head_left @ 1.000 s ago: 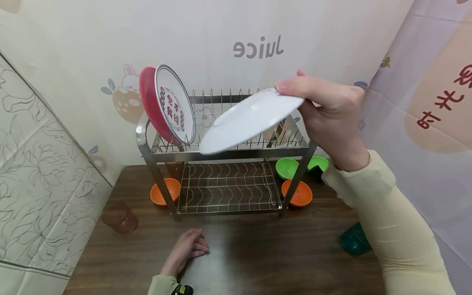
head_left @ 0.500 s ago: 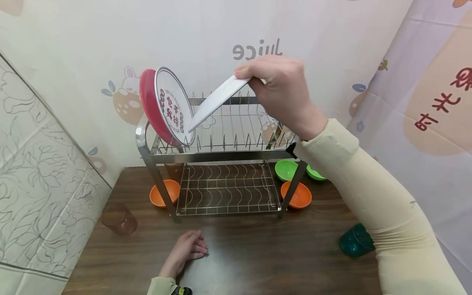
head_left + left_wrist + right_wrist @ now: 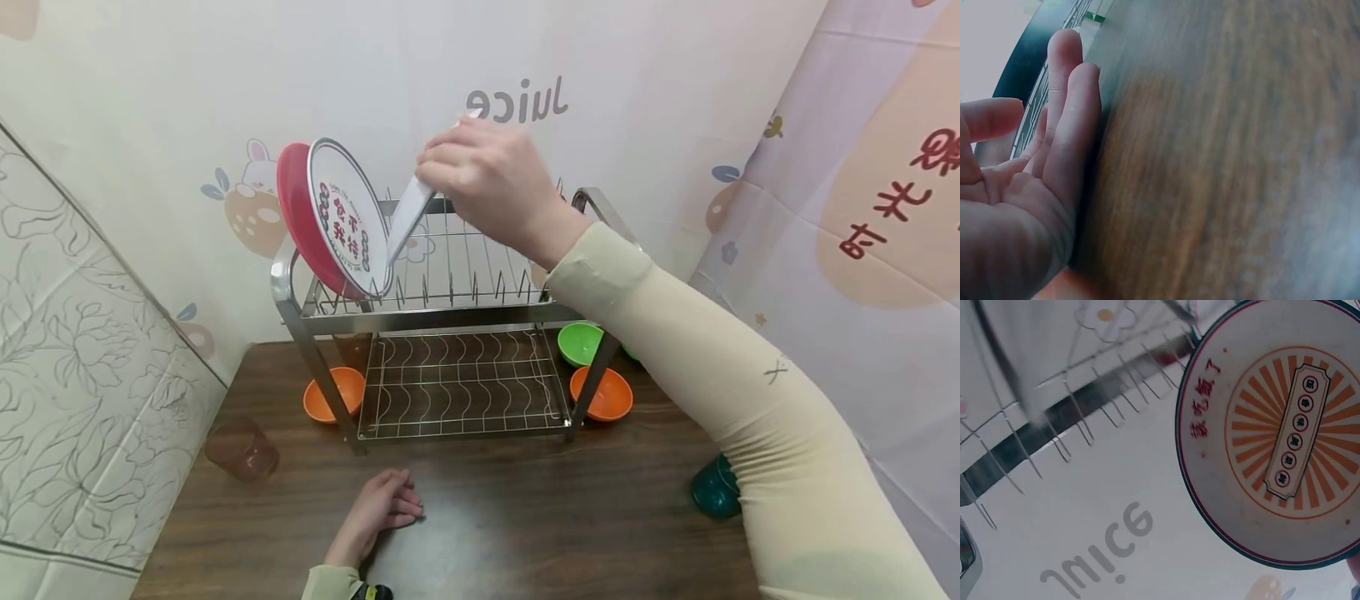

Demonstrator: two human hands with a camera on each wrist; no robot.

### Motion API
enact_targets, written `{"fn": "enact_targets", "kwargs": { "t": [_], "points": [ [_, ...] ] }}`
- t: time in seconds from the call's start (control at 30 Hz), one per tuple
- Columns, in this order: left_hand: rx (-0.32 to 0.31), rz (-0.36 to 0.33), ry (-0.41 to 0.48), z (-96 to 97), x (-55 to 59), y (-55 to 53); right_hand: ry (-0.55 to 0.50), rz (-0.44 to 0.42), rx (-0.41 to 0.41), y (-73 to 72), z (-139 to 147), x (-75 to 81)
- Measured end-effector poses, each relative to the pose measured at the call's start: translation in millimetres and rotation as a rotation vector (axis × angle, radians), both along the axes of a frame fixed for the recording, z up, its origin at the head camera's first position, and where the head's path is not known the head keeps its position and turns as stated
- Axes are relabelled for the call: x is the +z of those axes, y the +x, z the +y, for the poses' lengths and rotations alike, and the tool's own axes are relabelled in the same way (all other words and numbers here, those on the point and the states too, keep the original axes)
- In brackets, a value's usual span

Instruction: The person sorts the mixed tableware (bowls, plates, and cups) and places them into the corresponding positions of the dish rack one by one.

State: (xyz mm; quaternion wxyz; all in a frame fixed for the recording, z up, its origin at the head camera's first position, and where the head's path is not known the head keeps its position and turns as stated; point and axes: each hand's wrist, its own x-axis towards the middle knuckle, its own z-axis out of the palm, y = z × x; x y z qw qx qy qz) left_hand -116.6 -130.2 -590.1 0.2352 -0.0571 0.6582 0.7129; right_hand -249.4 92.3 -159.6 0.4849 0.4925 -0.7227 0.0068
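Note:
In the head view my right hand (image 3: 498, 179) grips the upper edge of a white plate (image 3: 407, 221), held steeply tilted over the upper tier of a metal dish rack (image 3: 465, 317). Its lower edge overlaps the rack wires, right beside a white plate with red lettering (image 3: 348, 218). A red plate (image 3: 294, 192) leans behind that one at the left end. The right wrist view shows a plate face (image 3: 1210, 487) with a teal rim and an orange sunburst. My left hand (image 3: 381, 507) rests on the table, fingers relaxed and holding nothing; the left wrist view shows the palm (image 3: 1016, 219) sideways.
Orange bowls (image 3: 334, 395) sit by both front legs of the rack, with a green bowl (image 3: 580, 343) behind the right one. A clear pinkish cup (image 3: 242, 450) stands at left, a teal cup (image 3: 715, 487) at right beside my forearm. Printed cloth walls surround the table.
My right hand has moved left with the white plate, turning it from nearly flat to steep and lowering its edge to the rack wires beside the lettered plate. The left hand stayed still.

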Motion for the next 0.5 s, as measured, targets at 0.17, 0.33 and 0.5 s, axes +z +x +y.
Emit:
{"fn": "enact_targets", "kwargs": {
  "t": [0.17,0.33,0.5],
  "points": [
    [-0.002,-0.001,0.003,-0.1,0.9,0.4,0.157,0.035,-0.026,4.2,-4.3,-7.5],
    [0.005,-0.009,-0.008,-0.4,1.8,0.5,0.234,0.129,0.001,11.3,-10.5,-8.2],
    [0.004,-0.010,-0.012,0.5,2.1,0.7,0.350,0.125,0.042,20.6,-19.3,-5.3]
  ]
}}
